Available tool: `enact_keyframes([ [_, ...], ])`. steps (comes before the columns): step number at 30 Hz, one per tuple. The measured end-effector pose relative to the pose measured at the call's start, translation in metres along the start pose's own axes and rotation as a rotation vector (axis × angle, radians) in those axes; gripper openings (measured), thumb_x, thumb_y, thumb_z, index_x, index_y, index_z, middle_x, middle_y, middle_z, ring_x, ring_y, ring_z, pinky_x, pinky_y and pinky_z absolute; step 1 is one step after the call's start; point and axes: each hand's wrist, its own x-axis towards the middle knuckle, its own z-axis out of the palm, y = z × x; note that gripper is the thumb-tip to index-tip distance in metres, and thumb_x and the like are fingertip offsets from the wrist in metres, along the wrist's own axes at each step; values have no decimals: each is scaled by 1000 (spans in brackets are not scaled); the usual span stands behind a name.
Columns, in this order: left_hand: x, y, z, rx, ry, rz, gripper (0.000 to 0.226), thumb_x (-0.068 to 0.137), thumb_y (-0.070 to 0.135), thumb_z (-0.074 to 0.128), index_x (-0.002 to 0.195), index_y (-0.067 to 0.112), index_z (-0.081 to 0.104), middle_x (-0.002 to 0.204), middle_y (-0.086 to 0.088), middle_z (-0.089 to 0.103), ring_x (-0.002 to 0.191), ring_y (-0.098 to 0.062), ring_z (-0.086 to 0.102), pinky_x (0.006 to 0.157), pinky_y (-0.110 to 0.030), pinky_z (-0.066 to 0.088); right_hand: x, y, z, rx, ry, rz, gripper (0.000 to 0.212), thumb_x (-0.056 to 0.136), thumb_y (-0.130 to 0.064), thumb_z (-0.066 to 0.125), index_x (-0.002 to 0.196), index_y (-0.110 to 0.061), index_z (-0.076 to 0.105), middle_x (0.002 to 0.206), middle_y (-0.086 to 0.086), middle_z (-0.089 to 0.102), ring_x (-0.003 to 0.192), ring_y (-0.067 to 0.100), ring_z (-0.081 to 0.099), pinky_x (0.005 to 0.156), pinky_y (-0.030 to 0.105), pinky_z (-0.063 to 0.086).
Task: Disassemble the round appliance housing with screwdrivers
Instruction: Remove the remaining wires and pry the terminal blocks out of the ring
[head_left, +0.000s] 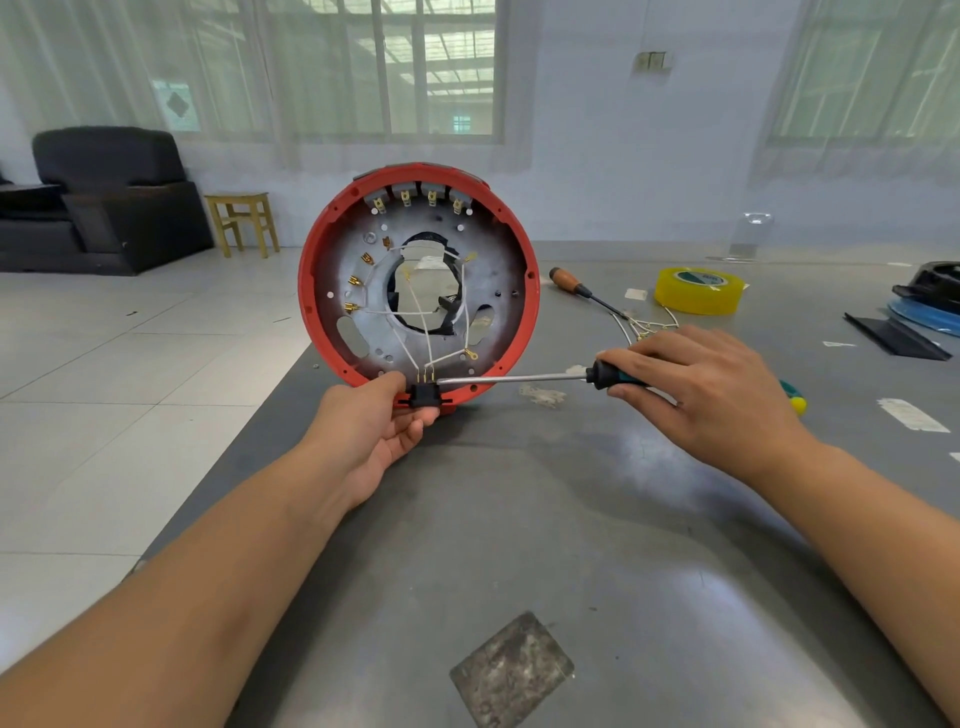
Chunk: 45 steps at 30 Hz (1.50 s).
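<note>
Red housing (418, 280) on edge, my left hand (374, 436) gripping its rim | right hand (706, 384) gripping screwdriver (519, 378) | nearby: tape roll (698, 290), wooden-handled screwdriver (582, 288).

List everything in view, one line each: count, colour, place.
round housing: 1, red rim, grey inside, stood on edge at table's left edge
black connector: 1, black, housing's bottom rim
screwdriver: 1, black-teal handle, tip at connector
second screwdriver: 1, wooden handle, lying right of housing
tape roll: 1, yellow, far right
table: 1, grey metal
armchair: 1, black, far left
stool: 1, wooden, beside armchair
left hand: grips housing's bottom
right hand: grips screwdriver handle
</note>
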Motion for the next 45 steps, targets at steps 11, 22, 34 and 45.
enact_keyframes([
  [11,1,6,-6,19,-89,-89,11,102,5,55,109,-2,61,85,-23,79,63,-22,78,46,-24,57,3,3,-3,24,-59,-12,34,100,-38,56,126,-21,69,104,2,70,87,32,64,71,40,54],
  [22,0,11,-10,10,-128,-176,17,102,-1,52,118,-2,58,93,-29,78,68,-28,80,47,-25,59,2,6,-4,55,-63,-37,30,101,-39,54,125,-25,67,101,0,67,86,31,64,68,41,54],
  [34,3,7,-7,24,-55,-147,26,103,0,50,128,-5,55,95,-29,71,48,-18,70,42,-20,53,3,-4,-6,55,-101,9,31,101,-41,53,121,-24,69,97,-1,67,84,30,62,68,37,51],
  [45,3,7,-5,-86,-25,-114,15,102,-2,48,115,-2,56,93,-26,69,50,-20,72,41,-20,53,0,-20,0,64,-64,54,32,98,-40,57,119,-22,72,94,0,70,82,30,65,63,35,50],
])
